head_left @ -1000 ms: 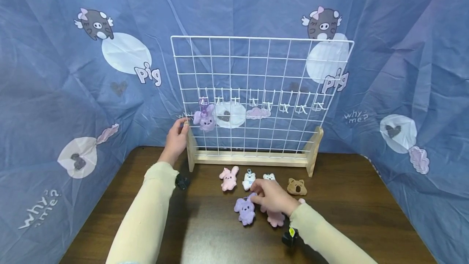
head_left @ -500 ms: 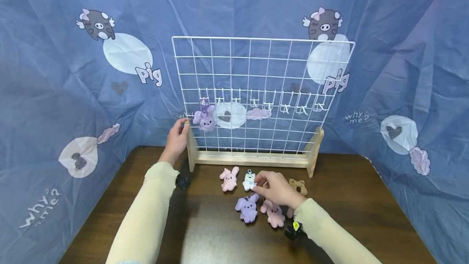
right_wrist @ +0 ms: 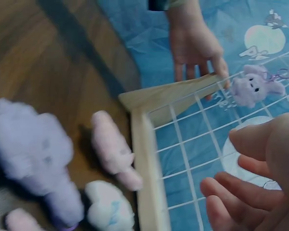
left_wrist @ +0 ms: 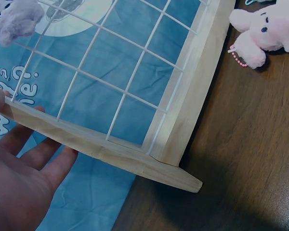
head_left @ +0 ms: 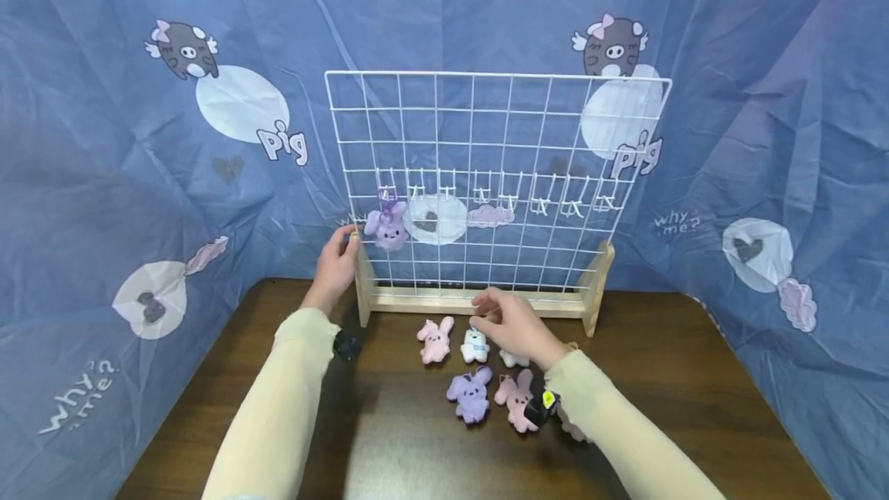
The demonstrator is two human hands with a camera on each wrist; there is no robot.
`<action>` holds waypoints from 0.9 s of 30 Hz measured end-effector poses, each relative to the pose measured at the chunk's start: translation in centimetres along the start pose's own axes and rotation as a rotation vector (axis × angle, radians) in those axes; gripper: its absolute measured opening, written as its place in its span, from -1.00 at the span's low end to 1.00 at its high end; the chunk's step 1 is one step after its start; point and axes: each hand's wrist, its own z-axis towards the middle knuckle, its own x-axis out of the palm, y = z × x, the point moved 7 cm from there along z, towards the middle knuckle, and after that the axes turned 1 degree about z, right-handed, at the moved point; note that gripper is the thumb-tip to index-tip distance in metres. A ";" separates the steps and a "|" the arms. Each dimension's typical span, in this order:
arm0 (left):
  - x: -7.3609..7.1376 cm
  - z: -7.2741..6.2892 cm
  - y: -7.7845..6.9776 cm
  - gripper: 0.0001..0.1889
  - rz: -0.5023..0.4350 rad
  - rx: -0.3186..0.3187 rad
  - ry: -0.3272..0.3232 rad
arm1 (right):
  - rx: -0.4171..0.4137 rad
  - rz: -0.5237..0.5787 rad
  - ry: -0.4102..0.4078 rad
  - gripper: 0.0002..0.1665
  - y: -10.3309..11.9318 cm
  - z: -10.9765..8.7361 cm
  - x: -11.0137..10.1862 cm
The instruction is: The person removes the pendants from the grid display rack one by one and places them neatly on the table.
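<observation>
My left hand (head_left: 336,261) holds the left wooden side (left_wrist: 106,151) of a white wire grid rack (head_left: 472,108), thumb in front and fingers behind. My right hand (head_left: 514,326) hovers at the top of a white plush bear keychain (head_left: 474,349), near the rack's base. In the right wrist view its fingers (right_wrist: 245,190) are loosely bent with nothing between them. Left of the bear lies a pink plush bunny (head_left: 435,341); another white plush (head_left: 515,359) is partly hidden under my hand. A purple plush bunny (head_left: 389,230) hangs from the rack's leftmost hook.
Nearer on the brown table (head_left: 389,438) lie a purple plush (head_left: 471,398) and a pink plush (head_left: 514,400). One more plush (head_left: 573,427) is mostly covered by my right sleeve. Several white hooks (head_left: 540,205) line the grid. A blue printed cloth (head_left: 444,6) hangs behind.
My right hand has moved from above the purple plush, past the white plushes, to the far row by the rack's base. My left hand has stayed on the rack.
</observation>
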 end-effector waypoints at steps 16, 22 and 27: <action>0.1 -0.1 0.3 -0.60 0.002 -0.002 0.002 | -0.057 0.197 -0.099 -0.54 4.5 5.1 -0.8; 0.1 0.0 0.2 -0.60 -0.014 0.002 0.000 | -0.056 0.256 -0.123 -0.45 6.2 6.9 -0.6; 0.1 0.0 0.0 -0.61 -0.007 0.013 -0.011 | -0.053 0.349 -0.077 -0.31 7.0 8.6 0.4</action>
